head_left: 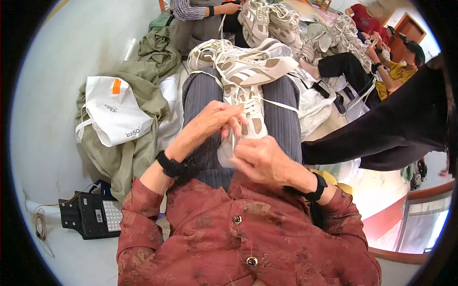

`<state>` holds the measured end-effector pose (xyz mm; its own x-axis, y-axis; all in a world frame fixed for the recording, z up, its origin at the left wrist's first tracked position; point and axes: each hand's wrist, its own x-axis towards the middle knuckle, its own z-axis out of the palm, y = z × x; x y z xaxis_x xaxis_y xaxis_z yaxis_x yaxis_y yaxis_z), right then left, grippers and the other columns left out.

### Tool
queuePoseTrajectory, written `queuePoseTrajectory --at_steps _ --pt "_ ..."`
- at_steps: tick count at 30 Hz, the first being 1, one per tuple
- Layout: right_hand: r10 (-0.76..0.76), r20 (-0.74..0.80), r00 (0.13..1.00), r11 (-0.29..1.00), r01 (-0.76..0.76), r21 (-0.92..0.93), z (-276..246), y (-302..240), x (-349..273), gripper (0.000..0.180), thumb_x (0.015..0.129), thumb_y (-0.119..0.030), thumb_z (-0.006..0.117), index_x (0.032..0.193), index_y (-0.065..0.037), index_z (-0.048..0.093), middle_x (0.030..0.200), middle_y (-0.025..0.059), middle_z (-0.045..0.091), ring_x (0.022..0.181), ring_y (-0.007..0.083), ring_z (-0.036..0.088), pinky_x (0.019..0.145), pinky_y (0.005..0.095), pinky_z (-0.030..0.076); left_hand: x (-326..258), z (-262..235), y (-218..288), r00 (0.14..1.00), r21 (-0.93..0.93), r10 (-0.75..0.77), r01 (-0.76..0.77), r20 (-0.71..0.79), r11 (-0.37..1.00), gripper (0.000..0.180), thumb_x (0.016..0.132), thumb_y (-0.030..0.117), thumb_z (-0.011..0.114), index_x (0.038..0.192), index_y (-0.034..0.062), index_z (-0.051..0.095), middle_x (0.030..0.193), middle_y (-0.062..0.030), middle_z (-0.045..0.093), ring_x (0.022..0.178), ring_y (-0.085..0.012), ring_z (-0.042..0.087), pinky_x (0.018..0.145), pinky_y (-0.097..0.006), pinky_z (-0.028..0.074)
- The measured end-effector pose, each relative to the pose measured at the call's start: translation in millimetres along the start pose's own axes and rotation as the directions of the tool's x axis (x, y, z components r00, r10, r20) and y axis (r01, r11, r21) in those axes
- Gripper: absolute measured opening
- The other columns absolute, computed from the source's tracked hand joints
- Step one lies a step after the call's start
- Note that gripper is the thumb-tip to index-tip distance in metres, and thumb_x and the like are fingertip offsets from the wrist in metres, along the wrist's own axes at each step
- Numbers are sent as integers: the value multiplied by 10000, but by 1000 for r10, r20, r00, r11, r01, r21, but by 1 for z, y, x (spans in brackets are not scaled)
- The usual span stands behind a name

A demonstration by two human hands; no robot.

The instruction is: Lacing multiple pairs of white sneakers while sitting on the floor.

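Note:
A white and beige sneaker (253, 127) rests on my lap between my thighs, its toe toward me. My left hand (215, 119) is over its left side, fingers apart and partly bent, touching the laces near the eyelets. Close to the toe, my right hand (263, 158) is closed in a pinch; a thin white lace (233, 140) runs toward its fingertips, which are slightly blurred. A loose shoelace (281, 106) trails across my right thigh. More matching sneakers (250, 69) are piled at my knees, with laces hanging from them.
A white bag (114, 112) lies on olive cloth (136, 162) at left. A black lamp-like device (90, 214) with a cable sits below it. Someone's dark-trousered leg (381, 128) stands close at right. Other people handle a heap of sneakers (341, 38) across from me.

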<state>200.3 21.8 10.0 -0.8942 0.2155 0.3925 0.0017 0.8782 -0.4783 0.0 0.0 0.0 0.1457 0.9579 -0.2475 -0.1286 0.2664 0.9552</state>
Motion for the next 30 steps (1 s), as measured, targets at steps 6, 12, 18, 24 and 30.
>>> queuePoseTrajectory --at_steps 6,12,18,24,30 --pt "-65 -34 997 998 66 23 13 2 -7 174 819 -124 657 734 -23 544 704 134 575 640 329 613 550 427 475 24 11 -1 952 673 192 21 -240 739 370 784 347 715 665 14 607 557 -83 606 508 -152 575 507 -296 451" --pt "-34 52 998 991 40 -128 24 0 -9 168 835 -133 638 799 2 543 754 143 578 657 341 614 566 430 476 37 10 -28 856 898 456 22 -244 440 344 783 301 681 640 -1 598 549 -142 579 526 -258 585 550 -388 471" --pt "-26 -7 1000 999 26 -41 28 7 -10 154 850 -132 628 853 4 557 771 152 583 701 333 631 592 439 484 40 -14 -40 871 782 469 -188 -147 595 320 860 229 588 635 3 584 538 -61 545 482 -165 503 480 -332 401" --pt "258 -302 918 903 -117 413 4 6 -8 247 830 37 609 1072 -7 586 638 76 544 490 111 475 477 256 394 -29 24 27 968 450 248 -199 -51 871 290 892 159 537 633 29 549 533 37 482 476 -38 422 444 -221 326" --pt "430 -257 865 825 -261 501 0 30 -8 320 843 47 577 1156 -22 584 648 36 504 550 43 451 495 237 389 -98 57 61 858 389 322 -478 401 788 269 882 192 604 698 -1 644 520 -60 538 424 -159 514 420 -283 364"
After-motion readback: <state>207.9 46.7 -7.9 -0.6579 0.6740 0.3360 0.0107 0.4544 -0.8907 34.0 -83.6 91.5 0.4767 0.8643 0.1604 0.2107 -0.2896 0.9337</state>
